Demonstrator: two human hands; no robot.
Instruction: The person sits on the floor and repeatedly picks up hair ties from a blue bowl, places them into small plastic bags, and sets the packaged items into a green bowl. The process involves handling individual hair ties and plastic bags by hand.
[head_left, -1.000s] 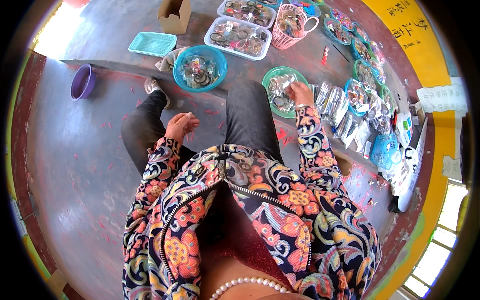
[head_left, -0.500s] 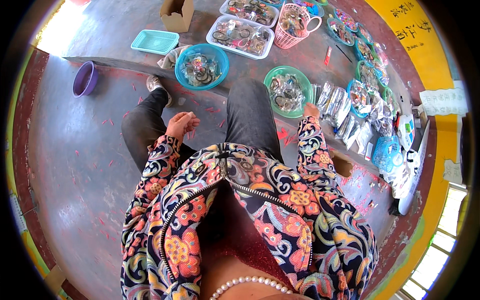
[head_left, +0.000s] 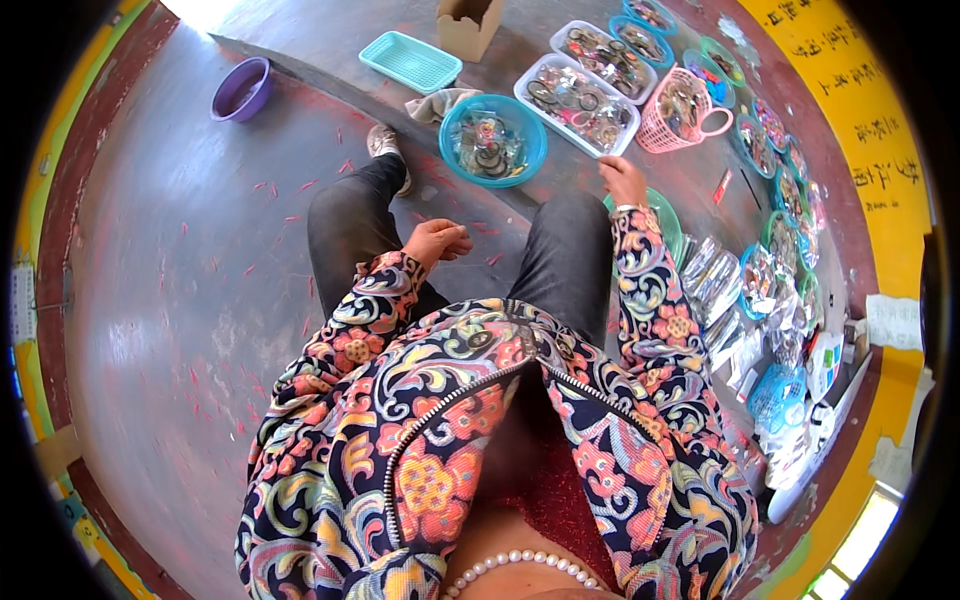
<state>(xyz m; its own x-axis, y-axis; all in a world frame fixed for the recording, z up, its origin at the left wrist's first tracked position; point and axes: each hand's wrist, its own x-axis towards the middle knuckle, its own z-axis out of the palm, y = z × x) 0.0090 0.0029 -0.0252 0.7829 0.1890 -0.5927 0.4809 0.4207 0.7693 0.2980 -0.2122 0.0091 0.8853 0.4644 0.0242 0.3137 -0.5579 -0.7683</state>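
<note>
My left hand (head_left: pixel 438 242) is held above my left thigh, its fingers curled together; whatever they hold, if anything, is too small to make out. Beyond my right knee, my right hand (head_left: pixel 624 182) hovers over the near-left side of a green basin (head_left: pixel 664 215) and covers most of its contents. Its fingers are drawn together, and I cannot see what is between them. A blue basin (head_left: pixel 537 160) with small bagged items and dark rings stands between the two hands, farther off. The white tray (head_left: pixel 600 148) of similar bagged pieces lies just past my right fingertips.
A pink handled basket (head_left: pixel 660 105), several small filled baskets and silvery plastic packets (head_left: pixel 712 280) lie on the raised ledge at right. Farther left are a turquoise tray (head_left: pixel 410 62), a cardboard box (head_left: pixel 468 30), a grey cloth (head_left: pixel 440 104) and a purple basin (head_left: pixel 241 88) on the floor.
The view has turned, so the surroundings sit farther right. My right hand has moved from the green basin's right rim to its left side, toward the white tray. My left hand stays curled above my thigh.
</note>
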